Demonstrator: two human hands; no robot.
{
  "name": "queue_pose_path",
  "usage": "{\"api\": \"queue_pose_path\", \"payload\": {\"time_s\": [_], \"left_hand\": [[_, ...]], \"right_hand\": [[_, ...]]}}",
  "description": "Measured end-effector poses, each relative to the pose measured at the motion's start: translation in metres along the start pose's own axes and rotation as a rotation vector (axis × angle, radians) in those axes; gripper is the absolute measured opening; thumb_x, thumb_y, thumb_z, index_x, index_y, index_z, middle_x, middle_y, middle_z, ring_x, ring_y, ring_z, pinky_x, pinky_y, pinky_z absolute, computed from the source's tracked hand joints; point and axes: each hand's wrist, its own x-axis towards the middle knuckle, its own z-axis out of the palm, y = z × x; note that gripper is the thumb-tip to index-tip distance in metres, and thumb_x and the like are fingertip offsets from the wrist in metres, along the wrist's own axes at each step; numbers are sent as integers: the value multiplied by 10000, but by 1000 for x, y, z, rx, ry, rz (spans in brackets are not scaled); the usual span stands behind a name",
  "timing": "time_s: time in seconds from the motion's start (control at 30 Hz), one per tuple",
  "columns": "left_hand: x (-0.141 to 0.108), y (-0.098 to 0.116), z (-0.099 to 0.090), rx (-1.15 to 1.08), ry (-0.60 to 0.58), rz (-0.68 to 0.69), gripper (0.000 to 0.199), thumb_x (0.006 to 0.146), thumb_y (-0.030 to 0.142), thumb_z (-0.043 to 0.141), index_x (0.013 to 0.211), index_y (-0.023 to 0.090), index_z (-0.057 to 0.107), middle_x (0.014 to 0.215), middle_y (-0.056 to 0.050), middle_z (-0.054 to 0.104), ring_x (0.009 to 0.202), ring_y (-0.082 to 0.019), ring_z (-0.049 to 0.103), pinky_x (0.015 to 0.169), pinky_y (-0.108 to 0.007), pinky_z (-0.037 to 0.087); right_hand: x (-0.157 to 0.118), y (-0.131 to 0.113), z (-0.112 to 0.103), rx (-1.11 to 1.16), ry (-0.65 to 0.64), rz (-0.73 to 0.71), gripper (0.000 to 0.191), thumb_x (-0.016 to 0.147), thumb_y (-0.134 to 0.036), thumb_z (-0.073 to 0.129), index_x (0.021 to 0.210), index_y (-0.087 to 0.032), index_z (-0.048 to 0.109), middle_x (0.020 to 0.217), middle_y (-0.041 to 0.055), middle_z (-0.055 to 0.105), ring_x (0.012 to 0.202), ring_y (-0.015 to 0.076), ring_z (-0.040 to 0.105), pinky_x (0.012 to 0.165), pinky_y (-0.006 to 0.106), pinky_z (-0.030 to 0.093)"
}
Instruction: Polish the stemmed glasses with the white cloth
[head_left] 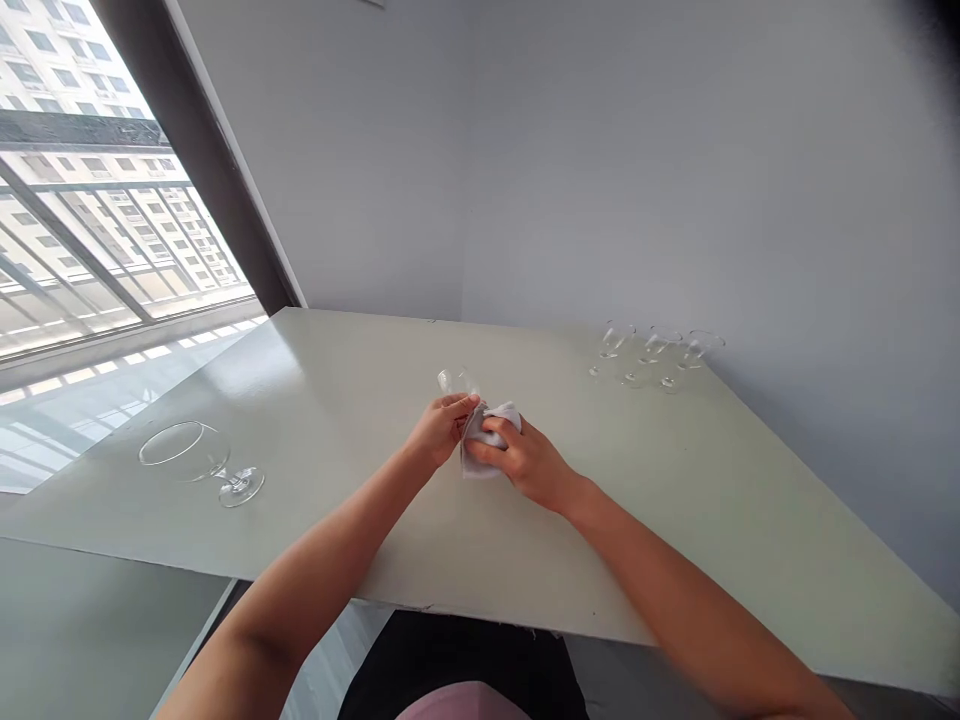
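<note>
Above the middle of the table, my left hand [444, 425] pinches a small clear stemmed glass [459, 380]; part of the glass is hidden behind the fingers and the cloth. My right hand [529, 458] is closed around a white cloth [484, 460], bunched up against the glass beside my left fingers. To the left, a large round-bowled stemmed glass [187, 452] stands on its foot.
Three stemmed glasses, among them a middle glass [654, 352], stand in a row at the table's back right. The pale table [360, 370] meets grey walls [637, 180]. A window [97, 200] is at the left, and the table's front edge runs close to my body.
</note>
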Motion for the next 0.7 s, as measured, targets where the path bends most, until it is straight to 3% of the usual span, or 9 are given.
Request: {"api": "queue_pose_path", "payload": {"time_s": [0.1,0.2,0.27,0.33,0.43,0.5,0.57,0.63,0.7], "left_hand": [[-5,4,7,-64,-35,45,229,708,293,659,833,105,619,812,-45,604,630,-69,540,585,-193,442],[-8,10,12,-212,-76,102,209,733,263,639,885,128,592,943,-55,598,745,-86,571,672,-199,465],[-9,11,15,-284,-105,148,210,747,259,626,916,149,566,972,-48,588,811,-98,577,702,-200,466],[-9,9,17,-290,-103,196,240,747,254,628,951,173,530,975,-37,584,828,-99,579,700,-199,461],[-7,1,20,-183,-7,269,362,706,229,668,1005,207,465,940,-22,589,770,-89,581,648,-199,448],[-3,-3,19,-88,101,318,437,671,223,697,1021,216,436,918,-17,594,745,-90,582,624,-201,439],[1,-2,14,-23,209,351,456,653,244,707,1011,205,427,886,-21,600,734,-97,584,622,-211,439],[4,5,6,11,314,398,451,648,274,706,989,193,423,851,-25,602,730,-104,584,627,-222,443],[7,16,-5,55,417,493,472,640,287,708,996,200,410,857,-27,601,753,-114,586,643,-236,451]], "right_hand": [[-1,8,0,334,77,82,269,840,-165,440,1012,-271,617,940,54,485,876,174,475,723,322,429],[1,14,1,897,239,357,143,773,-296,592,901,-243,624,836,21,513,785,150,506,695,297,446],[5,13,7,1257,339,564,239,706,-413,649,850,-227,607,769,8,551,710,149,526,640,289,458],[9,7,17,1519,381,740,329,717,-526,589,851,-225,594,738,7,580,654,150,538,572,281,463],[13,-2,29,1760,324,894,423,812,-589,396,922,-224,578,791,22,610,663,155,564,526,276,464],[12,-6,33,1805,272,910,456,835,-590,338,957,-213,565,838,36,613,696,163,577,541,294,471],[9,-7,34,1678,219,898,478,822,-611,340,917,-198,563,774,33,598,628,160,562,517,302,457],[4,-6,33,1360,123,836,487,806,-630,350,800,-189,558,658,11,554,543,143,519,482,283,416],[0,-4,28,908,0,684,482,804,-620,369,691,-186,546,666,17,548,594,146,528,512,266,389]]}}
